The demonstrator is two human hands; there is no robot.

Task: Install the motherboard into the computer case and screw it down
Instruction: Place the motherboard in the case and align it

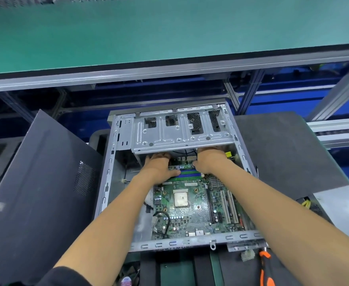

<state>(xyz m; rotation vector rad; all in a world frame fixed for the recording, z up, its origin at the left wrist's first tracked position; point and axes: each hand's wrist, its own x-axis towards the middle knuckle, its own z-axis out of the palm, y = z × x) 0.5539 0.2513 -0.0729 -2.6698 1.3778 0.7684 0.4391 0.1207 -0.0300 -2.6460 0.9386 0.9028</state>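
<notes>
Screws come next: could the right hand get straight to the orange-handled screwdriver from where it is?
Probably yes. The screwdriver lies outside the computer case, by its near right corner, nothing covering it. The right hand would first have to leave the motherboard.

Ahead of me runs a long green conveyor belt (148, 32) edged by a grey aluminium frame rail (169, 74). To my left a dark grey perforated metal side panel (39, 182) leans tilted. At lower right lies an orange-and-black handled screwdriver (265, 269), beside a small white plastic connector (247, 254). A grey foam pad (283, 153) lies on the right.
</notes>
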